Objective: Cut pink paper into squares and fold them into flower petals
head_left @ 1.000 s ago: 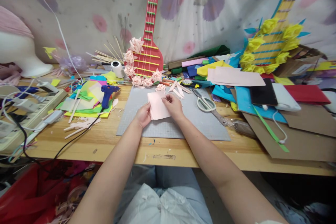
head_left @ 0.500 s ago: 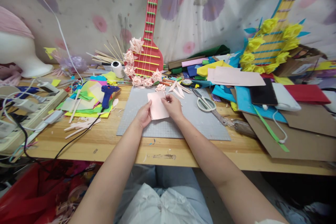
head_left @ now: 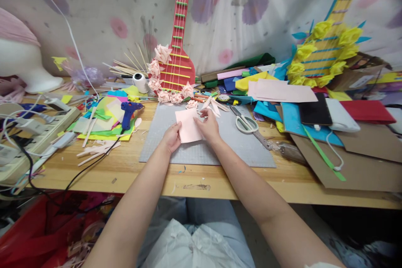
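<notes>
A small square of pale pink paper [head_left: 189, 127] is held up over the grey cutting mat [head_left: 251, 150]. My left hand [head_left: 171, 137] grips its left edge, thumb in front and the other fingers mostly behind. At the right edge is my right hand [head_left: 209, 125], its thumb resting on the paper and its index finger bent near the upper corner. Just beyond lie a pink paper flower [head_left: 191, 104] and folded pink strips [head_left: 212, 106]. Scissors [head_left: 246, 124] and a metal ruler [head_left: 262, 139] lie to the right on the mat.
Behind the mat stands a red paper lute [head_left: 180, 65] edged with pink flowers. A blue glue gun [head_left: 128, 115] sits at left near a power strip [head_left: 40, 138]. Coloured paper, a black phone [head_left: 315, 110] and cardboard [head_left: 351, 167] are piled at right.
My right hand's fingers have spread slightly, with the index finger lifting away from the thumb. The pink paper has shifted slightly left and shows a little more of its face.
</notes>
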The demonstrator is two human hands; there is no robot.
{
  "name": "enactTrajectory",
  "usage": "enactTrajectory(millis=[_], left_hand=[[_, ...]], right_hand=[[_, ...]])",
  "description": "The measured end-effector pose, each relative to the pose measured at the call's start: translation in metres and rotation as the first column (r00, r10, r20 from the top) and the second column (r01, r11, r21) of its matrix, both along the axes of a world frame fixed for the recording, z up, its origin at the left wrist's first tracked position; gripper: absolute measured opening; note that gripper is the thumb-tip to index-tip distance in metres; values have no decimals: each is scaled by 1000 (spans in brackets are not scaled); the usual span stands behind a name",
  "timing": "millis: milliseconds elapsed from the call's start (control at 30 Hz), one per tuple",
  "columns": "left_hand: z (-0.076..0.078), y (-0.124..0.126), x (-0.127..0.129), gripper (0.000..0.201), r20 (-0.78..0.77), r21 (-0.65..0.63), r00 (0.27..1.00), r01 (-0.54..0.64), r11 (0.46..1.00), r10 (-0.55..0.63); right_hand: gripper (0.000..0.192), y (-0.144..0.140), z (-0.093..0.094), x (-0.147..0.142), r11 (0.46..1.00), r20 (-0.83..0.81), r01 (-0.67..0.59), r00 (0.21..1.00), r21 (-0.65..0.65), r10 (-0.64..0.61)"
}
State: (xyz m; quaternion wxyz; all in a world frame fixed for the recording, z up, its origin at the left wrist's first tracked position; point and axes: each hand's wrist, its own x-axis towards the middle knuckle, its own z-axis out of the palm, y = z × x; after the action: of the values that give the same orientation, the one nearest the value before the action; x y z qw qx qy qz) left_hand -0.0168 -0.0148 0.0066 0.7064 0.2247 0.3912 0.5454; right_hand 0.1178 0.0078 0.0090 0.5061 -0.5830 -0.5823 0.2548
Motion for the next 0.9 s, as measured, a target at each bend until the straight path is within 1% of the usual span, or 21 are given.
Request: enactTrajectory(millis=[67, 100, 167, 233, 300, 400, 533, 600, 667, 733, 800, 900], left_hand=[[0, 0, 0, 19, -2, 4, 1000, -5, 1000, 5], [0, 0, 0, 19, 2, 7, 1000, -4, 1000, 4], [0, 0, 0, 20, 15, 13, 1000, 6, 1000, -6], [0, 0, -1, 21, 27, 20, 999, 20, 1000, -21], [0, -1, -1, 22, 30, 21, 999, 35, 999, -35], [1, -2, -1, 21, 18, 24, 998, 53, 998, -53], [1, -3, 0, 21, -3, 30, 999, 52, 998, -52], [1, -3, 0, 22, -4, 29, 999, 51, 998, -51], [2, -3, -1, 25, 1, 48, 998, 59, 997, -59], [4, -2, -2, 29, 7, 104, 996, 88, 991, -89], [7, 2, -5, 32, -10, 167, 995, 104, 980, -104], [13, 8, -7, 30, -114, 233, 991, 94, 968, -69]], right_hand=[[44, 3, -2, 2, 1000, -99, -19, 995, -15, 18], [48, 4, -3, 3, 997, -177, -64, 983, -53, 54], [51, 4, -4, 4, 970, -363, -199, 922, -142, 136], [49, 4, -3, 5, 927, -512, -316, 841, -202, 175], [46, 3, -1, 6, 902, -586, -362, 793, -234, 167], [40, 2, 2, 8, 899, -614, -351, 780, -263, 124], [35, 1, 3, 8, 908, -586, -312, 805, -280, 96], [34, 1, 3, 8, 909, -568, -303, 818, -285, 94], [35, 0, 3, 10, 910, -563, -317, 818, -267, 119], [37, 1, 5, 12, 913, -561, -348, 808, -213, 177], [38, 2, 7, 13, 922, -548, -367, 800, -125, 245], [37, 4, 11, 13, 938, -508, -348, 807, 6, 302]])
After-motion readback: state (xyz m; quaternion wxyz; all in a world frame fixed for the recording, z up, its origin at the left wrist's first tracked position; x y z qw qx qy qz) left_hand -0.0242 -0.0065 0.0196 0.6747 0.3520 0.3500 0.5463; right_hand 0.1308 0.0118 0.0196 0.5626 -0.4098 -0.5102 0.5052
